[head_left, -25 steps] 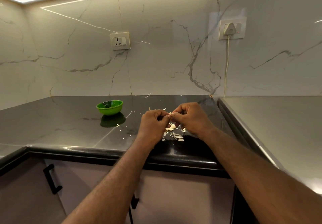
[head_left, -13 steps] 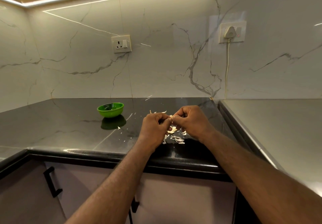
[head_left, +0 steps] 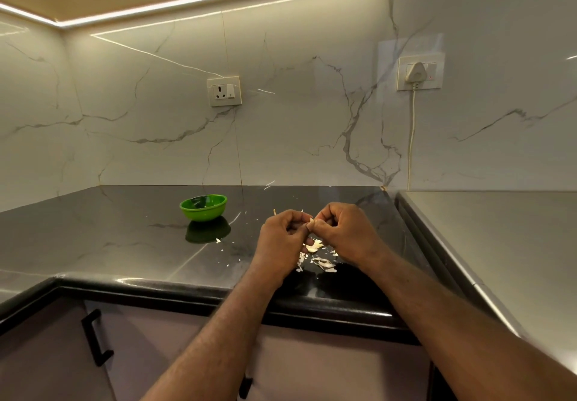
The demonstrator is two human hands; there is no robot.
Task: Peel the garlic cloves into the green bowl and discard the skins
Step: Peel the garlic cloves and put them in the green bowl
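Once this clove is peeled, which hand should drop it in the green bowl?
Left hand, probably: the green bowl sits on its side; the right hand would have to cross over.

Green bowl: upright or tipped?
Upright. The green bowl sits on its base on the countertop, with its rim level and its opening facing up.

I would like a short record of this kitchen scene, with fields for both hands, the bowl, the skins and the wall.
left hand: fingers curled, pinching the garlic clove
right hand: pinches the same clove
green bowl: upright on the black counter, left of both hands, untouched
skins: scattered on the counter under the hands
wall: one free socket, one socket with a plug
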